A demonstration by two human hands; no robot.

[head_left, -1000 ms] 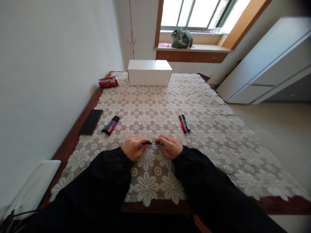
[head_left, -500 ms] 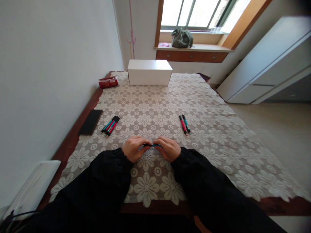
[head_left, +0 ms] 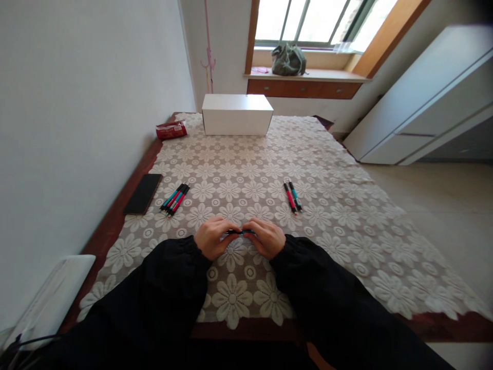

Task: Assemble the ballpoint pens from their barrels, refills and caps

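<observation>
Our left hand and right hand have their fingers pinched shut on the two ends of one black-and-teal pen, held level just above the lace-covered surface at lower centre of the frame. To do this well, we judge we should keep both halves on one straight line and press evenly, without twisting. A bundle of pens lies to the upper left, and a pair of pens to the upper right.

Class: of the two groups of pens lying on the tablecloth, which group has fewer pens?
The pair of pens right of the hands: one red, one teal. The bundle beside the black phone holds more.
</observation>
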